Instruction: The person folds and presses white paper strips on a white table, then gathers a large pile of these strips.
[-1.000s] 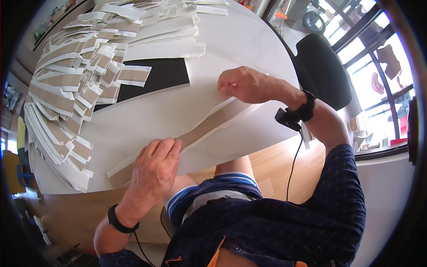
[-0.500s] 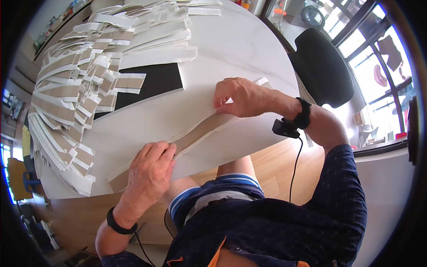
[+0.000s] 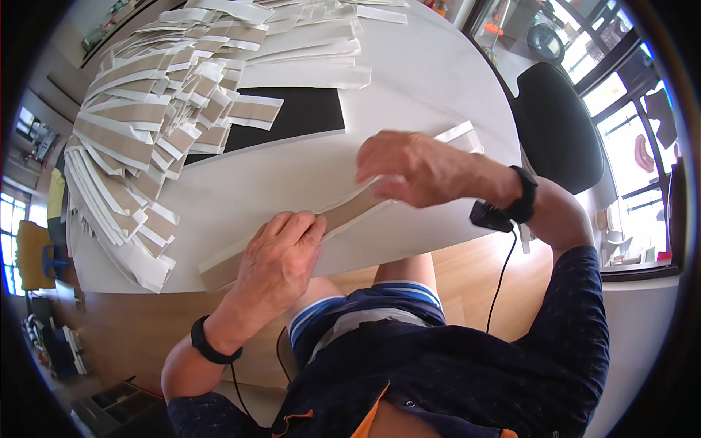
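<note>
A long beige paper strip with white edges (image 3: 349, 213) lies slantwise along the near side of the table. My left hand (image 3: 281, 252) is closed on its middle part, fingertips and thumb together at the strip. Over the strip's right half hovers my right hand (image 3: 412, 169), thumb and fingers apart and slightly blurred; part of the strip shows between them. The far right end of the strip sticks out beyond my right wrist. A big heap of similar beige and white strips (image 3: 157, 120) covers the table's left side.
Under the heap's right side lies a black flat board (image 3: 307, 117) with a pale edge. The white table (image 3: 438, 80) has a rounded far edge. A dark chair (image 3: 558, 124) stands at the right. A black cable (image 3: 499, 281) hangs from my right wrist's device.
My right thumb and fingers have spread from a pinch. My left hand stays on the strip. The whole view has shifted, so table and heap appear further right and higher.
</note>
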The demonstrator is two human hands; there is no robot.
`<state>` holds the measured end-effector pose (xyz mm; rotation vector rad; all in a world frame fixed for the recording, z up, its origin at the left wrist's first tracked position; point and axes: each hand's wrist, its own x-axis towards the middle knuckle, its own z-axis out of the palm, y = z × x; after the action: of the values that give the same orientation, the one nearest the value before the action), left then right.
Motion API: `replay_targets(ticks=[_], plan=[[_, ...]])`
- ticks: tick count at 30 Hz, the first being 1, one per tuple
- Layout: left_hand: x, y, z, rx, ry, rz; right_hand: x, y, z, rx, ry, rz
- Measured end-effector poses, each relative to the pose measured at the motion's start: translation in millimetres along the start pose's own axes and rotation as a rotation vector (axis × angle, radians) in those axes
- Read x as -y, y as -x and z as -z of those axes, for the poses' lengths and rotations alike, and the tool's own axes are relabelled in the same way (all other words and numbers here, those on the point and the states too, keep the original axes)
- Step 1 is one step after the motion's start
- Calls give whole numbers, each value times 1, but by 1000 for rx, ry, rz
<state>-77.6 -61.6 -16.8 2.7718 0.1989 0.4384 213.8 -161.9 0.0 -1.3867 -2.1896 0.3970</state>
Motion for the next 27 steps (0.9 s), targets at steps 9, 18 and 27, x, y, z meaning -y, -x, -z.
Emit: replay_targets(ticks=[9,18,27], plan=[[1,3,-3,-24,-4,1,5,-30,-32,154,288,135],[3,5,-4,-26,-9,-14,9,-47,-27,197,-1,-298],[2,6,-5,-23,-34,-13,9,-50,-45,181,212,92]])
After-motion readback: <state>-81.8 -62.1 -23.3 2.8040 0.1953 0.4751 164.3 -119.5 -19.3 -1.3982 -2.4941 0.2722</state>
